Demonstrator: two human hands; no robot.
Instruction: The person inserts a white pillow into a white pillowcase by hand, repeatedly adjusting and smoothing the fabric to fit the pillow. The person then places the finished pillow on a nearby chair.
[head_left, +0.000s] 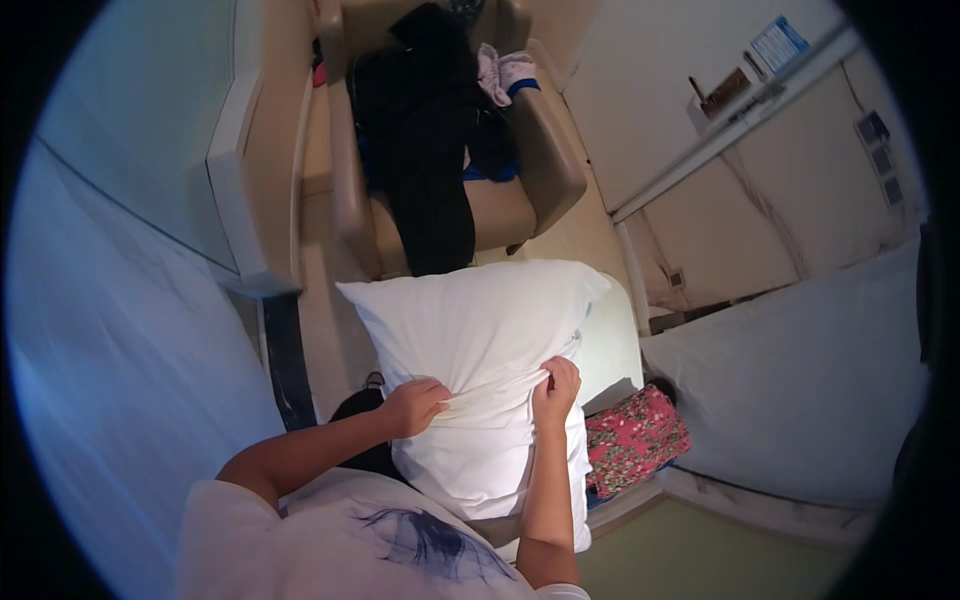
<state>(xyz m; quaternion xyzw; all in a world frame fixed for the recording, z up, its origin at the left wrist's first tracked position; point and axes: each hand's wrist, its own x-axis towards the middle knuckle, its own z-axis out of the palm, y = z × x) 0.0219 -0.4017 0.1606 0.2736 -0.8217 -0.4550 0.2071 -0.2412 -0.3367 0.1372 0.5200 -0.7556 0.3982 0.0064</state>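
Note:
A white pillow (480, 322) in a white cloth case lies in front of me, over a pale white surface and more white cloth. My left hand (418, 406) grips a fold of the case near the pillow's middle, at its left side. On the right, my right hand (557, 382) pinches the same case, with a raised crease running between the two hands. The cloth below the hands is bunched and wrinkled.
Beyond the pillow stands a beige armchair (502, 217) with black clothing (427, 150) and a pale patterned cloth (506, 73) on it. A red floral cloth (637, 439) lies at the right. White sheeting (127, 322) is at the left, and a door with a handle (724, 92) at upper right.

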